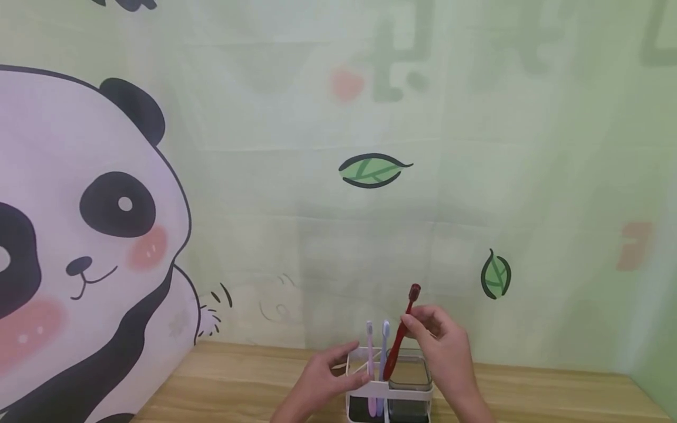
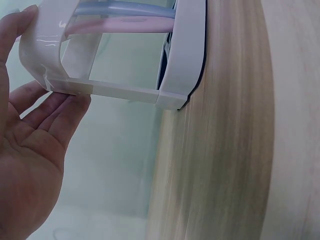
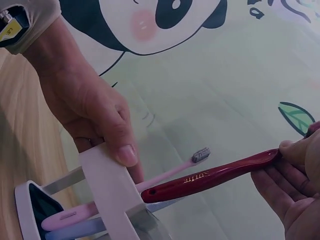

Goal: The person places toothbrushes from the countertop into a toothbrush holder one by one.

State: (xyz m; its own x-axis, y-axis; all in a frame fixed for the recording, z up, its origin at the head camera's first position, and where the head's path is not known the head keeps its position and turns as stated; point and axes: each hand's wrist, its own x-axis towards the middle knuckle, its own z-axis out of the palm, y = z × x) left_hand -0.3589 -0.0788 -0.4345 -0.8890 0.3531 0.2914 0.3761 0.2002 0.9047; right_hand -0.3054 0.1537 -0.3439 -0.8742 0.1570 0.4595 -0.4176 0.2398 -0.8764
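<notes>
Right hand (image 1: pixel 441 346) pinches glossy red toothbrush (image 3: pixel 212 176); left hand (image 1: pixel 322 376) grips white plastic holder (image 1: pixel 388 388).

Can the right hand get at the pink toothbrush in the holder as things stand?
Probably not yet: the right hand already pinches the red toothbrush. The pink toothbrush stands upright and unblocked in the white holder, which the left hand grips.
</notes>
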